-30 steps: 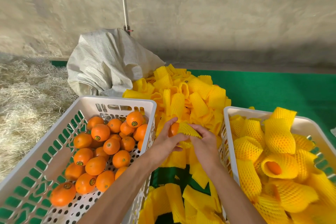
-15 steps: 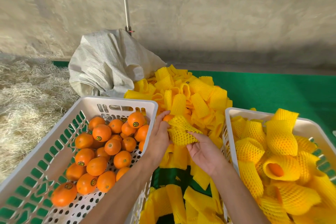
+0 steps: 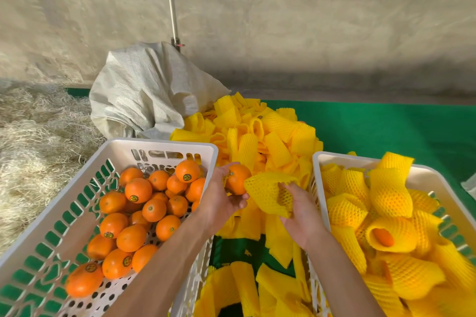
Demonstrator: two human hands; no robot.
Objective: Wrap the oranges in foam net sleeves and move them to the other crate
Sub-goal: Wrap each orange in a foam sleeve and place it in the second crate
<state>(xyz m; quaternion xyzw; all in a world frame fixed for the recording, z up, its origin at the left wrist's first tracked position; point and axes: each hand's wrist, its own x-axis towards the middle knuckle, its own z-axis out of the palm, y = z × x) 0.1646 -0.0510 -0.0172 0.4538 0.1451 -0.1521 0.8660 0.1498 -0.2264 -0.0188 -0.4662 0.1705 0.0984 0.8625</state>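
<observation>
My left hand (image 3: 221, 201) held an orange (image 3: 237, 179), my right hand (image 3: 298, 210) gripped a sleeve (image 3: 268, 194). Many bare oranges (image 3: 144, 213) still waited; the right crate (image 3: 322, 162) was quite full.

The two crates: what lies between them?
In the head view, loose foam sleeves lie on green mat between the orange crate and the sleeve crate.

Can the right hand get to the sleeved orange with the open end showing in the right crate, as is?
Probably not right away. The right hand grips a foam sleeve, so it is occupied. Otherwise the way looks free: that sleeved orange lies on top of the pile in the right crate, nothing over it.
</observation>
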